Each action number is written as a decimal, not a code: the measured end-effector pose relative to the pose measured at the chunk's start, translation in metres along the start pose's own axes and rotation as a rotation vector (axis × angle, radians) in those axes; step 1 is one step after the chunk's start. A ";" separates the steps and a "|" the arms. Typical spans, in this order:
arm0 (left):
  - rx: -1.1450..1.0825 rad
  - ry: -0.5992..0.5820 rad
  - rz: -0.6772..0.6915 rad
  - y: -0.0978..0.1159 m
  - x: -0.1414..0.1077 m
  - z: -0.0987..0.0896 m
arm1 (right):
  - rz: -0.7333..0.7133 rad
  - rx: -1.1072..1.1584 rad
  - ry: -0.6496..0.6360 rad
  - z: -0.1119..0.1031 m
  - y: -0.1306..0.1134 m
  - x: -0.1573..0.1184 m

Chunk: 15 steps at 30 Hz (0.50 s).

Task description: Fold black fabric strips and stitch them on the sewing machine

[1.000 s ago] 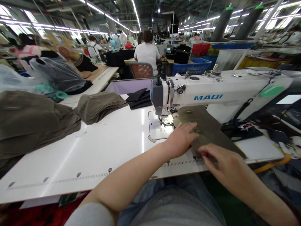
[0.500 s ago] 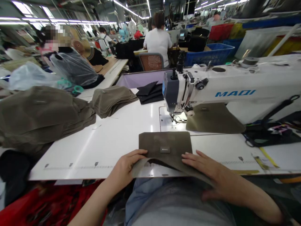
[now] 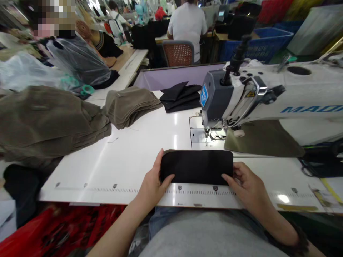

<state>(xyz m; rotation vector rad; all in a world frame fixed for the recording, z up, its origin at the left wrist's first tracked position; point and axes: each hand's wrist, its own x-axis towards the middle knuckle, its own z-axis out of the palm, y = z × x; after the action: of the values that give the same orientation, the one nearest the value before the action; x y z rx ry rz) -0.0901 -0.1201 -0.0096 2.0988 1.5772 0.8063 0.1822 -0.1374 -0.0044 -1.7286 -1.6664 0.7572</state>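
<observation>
A fabric piece [image 3: 197,167] lies near the table's front edge, its black side facing up and a thin olive strip showing along the far edge. My left hand [image 3: 153,180] grips its left end, thumb on top and fingers at the side. At the right end, my right hand [image 3: 248,185] pinches the cloth between thumb and curled fingers. Just beyond stands a white sewing machine [image 3: 241,96], its needle area lit. Another olive fabric piece [image 3: 264,137] rests under the machine's arm.
Two stacks of olive fabric, a large pile [image 3: 48,121] and a smaller pile [image 3: 131,105], sit on the left of the white table [image 3: 150,142]. Folded black cloth [image 3: 180,96] lies behind. A person in a white shirt [image 3: 187,25] sits ahead, near a blue crate [image 3: 257,44].
The olive piece with the small label has been turned or folded so its black side faces up. Both hands now hold its two ends. The view has tilted down and closer.
</observation>
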 end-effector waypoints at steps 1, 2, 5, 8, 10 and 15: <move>0.006 0.014 0.028 -0.001 0.000 0.000 | 0.029 0.014 0.025 0.003 0.003 -0.002; 0.015 0.020 0.071 -0.002 0.001 0.000 | 0.048 0.030 0.050 0.006 0.005 -0.003; 0.040 -0.023 0.233 -0.002 0.008 -0.003 | 0.065 0.046 0.083 0.009 0.010 -0.003; 0.060 -0.043 0.281 -0.002 0.014 -0.006 | 0.010 -0.030 0.114 0.005 0.008 -0.001; 0.097 -0.030 0.278 -0.003 0.016 -0.006 | -0.060 -0.107 0.119 0.001 0.004 0.001; 0.203 -0.019 0.324 -0.003 0.016 -0.006 | -0.202 -0.225 0.073 -0.005 0.001 0.004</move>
<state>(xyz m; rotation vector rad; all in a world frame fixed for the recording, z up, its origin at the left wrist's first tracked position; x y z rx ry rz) -0.0927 -0.1037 -0.0038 2.5445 1.3765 0.7506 0.1865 -0.1341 -0.0015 -1.6797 -1.8997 0.4217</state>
